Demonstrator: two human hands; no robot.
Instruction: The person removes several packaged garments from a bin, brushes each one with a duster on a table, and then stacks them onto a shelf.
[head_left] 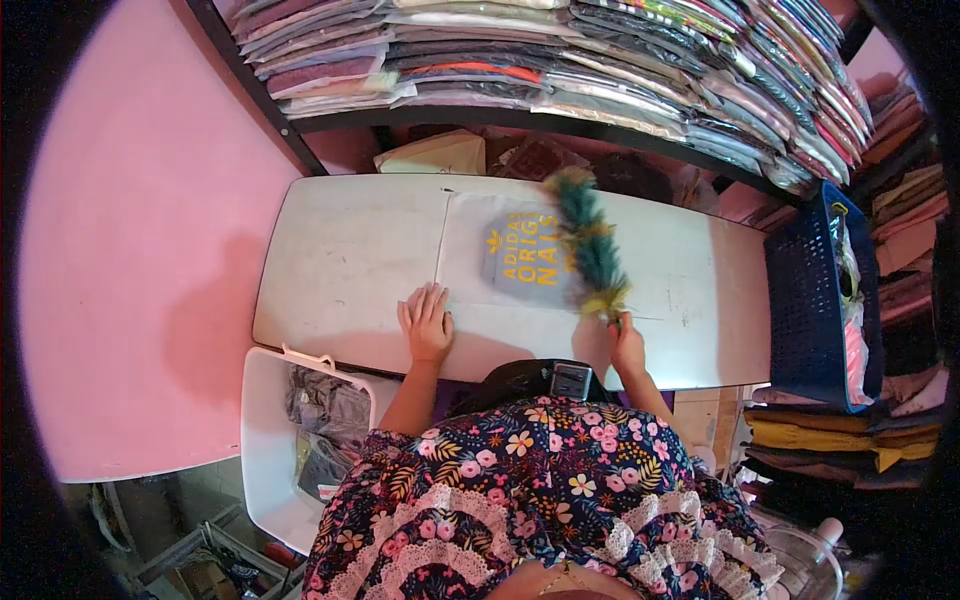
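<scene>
- One bagged garment (525, 250), grey with yellow lettering, lies flat at mid table (340, 250).
- Left hand (428, 322): fingers spread, palm down on the bag's near edge.
- Right hand (627, 343): closed around one feather duster (590, 245), blurred, lying across the garment.
- One white bin (262, 440) at left, one blue basket (805, 300) at right; shelf (480, 118) of stacked packs beyond.

Before us stands a white table (340, 260), its top scuffed and marked. On it lies a clear plastic bag (520, 290) with a folded grey shirt inside, yellow lettering showing. Our left hand (428, 325) rests flat on the bag's near corner. A blue basket (812, 300) sits at the table's right end
</scene>
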